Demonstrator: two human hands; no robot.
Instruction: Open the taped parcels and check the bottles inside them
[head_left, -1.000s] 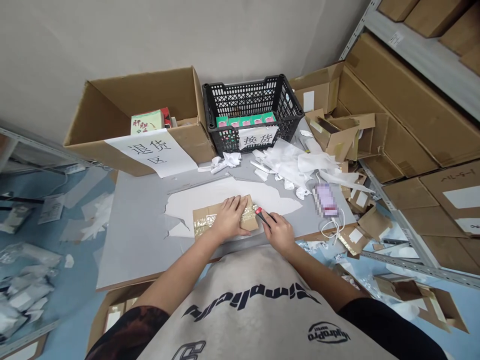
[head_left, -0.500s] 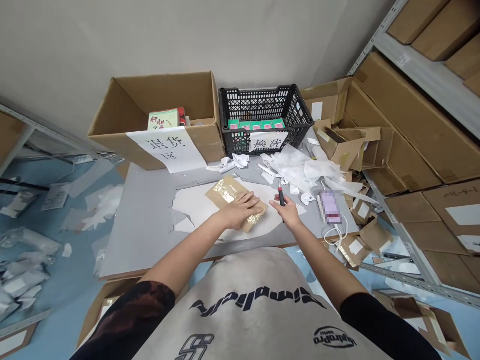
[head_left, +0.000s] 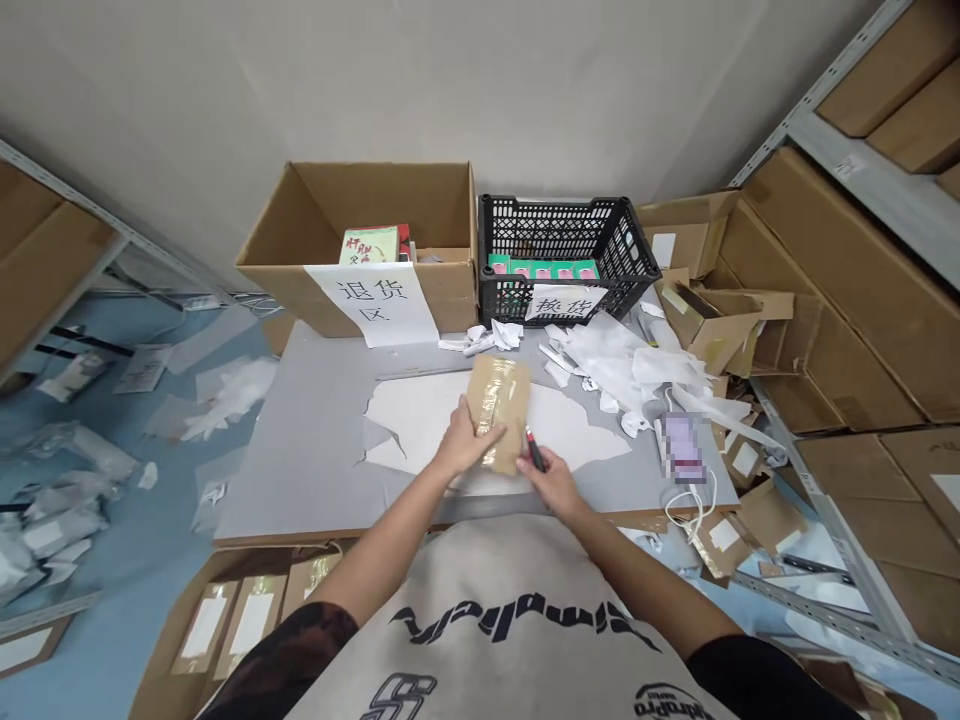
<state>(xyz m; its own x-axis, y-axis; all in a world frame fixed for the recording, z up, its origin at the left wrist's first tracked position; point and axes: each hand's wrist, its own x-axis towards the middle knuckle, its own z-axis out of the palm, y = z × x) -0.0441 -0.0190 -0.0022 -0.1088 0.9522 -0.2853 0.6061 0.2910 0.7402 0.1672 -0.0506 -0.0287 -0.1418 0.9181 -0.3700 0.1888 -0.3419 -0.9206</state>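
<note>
A brown cardboard parcel [head_left: 504, 395] with shiny clear tape along its face stands tilted up over the worn white patch [head_left: 412, 415] of the table. Its left side is in the grip of my left hand [head_left: 466, 440], thumb across the front and fingers behind, out of sight. My right hand [head_left: 553, 480] is closed on a black-and-red utility knife [head_left: 534, 448] whose tip points up and away from me. The fingertips of that hand also touch the parcel's lower right corner.
At the back stand a large cardboard box [head_left: 277, 290] with a paper sign and a black plastic crate [head_left: 637, 262] holding green-and-pink boxes. Torn white paper [head_left: 607, 350] and a phone with a cable [head_left: 684, 448] lie to the right. Shelves of cartons [head_left: 862, 310] flank the table.
The parcel has gone from lying flat under my left palm to being lifted and turned upright. My right hand has moved in to its corner with the knife. The view has shifted slightly.
</note>
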